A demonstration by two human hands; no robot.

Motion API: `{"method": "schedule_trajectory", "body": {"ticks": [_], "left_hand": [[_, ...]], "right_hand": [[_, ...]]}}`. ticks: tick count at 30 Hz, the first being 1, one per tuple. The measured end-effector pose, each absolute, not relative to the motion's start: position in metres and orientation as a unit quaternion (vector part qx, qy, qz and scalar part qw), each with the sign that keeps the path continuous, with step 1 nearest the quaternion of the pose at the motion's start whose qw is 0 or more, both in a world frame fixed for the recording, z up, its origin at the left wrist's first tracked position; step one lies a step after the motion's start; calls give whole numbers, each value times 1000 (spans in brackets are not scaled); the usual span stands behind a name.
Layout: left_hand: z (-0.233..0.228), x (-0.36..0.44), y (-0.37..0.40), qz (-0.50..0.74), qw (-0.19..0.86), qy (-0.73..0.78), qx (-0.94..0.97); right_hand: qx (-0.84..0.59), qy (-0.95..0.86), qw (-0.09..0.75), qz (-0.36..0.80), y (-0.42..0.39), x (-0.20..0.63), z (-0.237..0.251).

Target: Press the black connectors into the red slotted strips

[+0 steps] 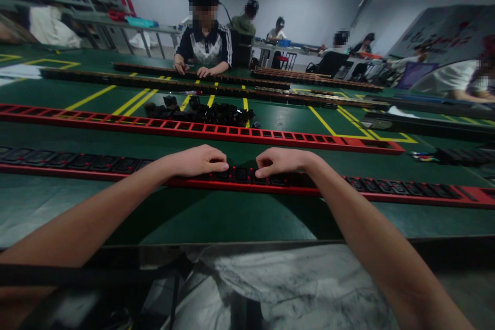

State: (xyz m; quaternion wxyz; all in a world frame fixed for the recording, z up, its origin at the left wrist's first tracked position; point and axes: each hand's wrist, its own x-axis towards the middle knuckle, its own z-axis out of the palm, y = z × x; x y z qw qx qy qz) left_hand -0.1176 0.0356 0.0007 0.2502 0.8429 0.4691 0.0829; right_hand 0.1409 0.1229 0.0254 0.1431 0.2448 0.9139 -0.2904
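Left hand (199,161) and right hand (280,161) rest on red power strip (406,192) lying across green surface (232,216), fingers curled, each grip pressing black socket modules (242,174) between fingertips. Pile of loose modules (201,112) beyond, behind second red strip (270,134).

Second red strip (201,130) lies at 12 o'clock on green table (232,216), black socket pile (201,112) behind it, seated person (204,44) beyond.

Green table (232,216) — red socket strips (386,195), loose black sockets (201,112).
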Motion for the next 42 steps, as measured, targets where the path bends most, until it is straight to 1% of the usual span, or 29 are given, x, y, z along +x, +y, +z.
{"method": "schedule_trajectory", "body": {"ticks": [9,17,30,37,40,42], "left_hand": [[3,-116,34,70,245,476,842],[3,-116,34,74,251,475,840],[0,-118,36,74,243,471,845],[0,-118,36,84,250,470,843],[0,-118,36,87,248,467,844],[0,-118,36,88,247,465,846]], "right_hand": [[248,916,147,-278,121,141,27],[226,912,146,-310,127,144,25],[226,910,147,-314,127,143,26],[235,921,144,-274,117,139,27],[221,932,128,-259,113,128,28],[206,934,137,-258,113,116,30]]}}
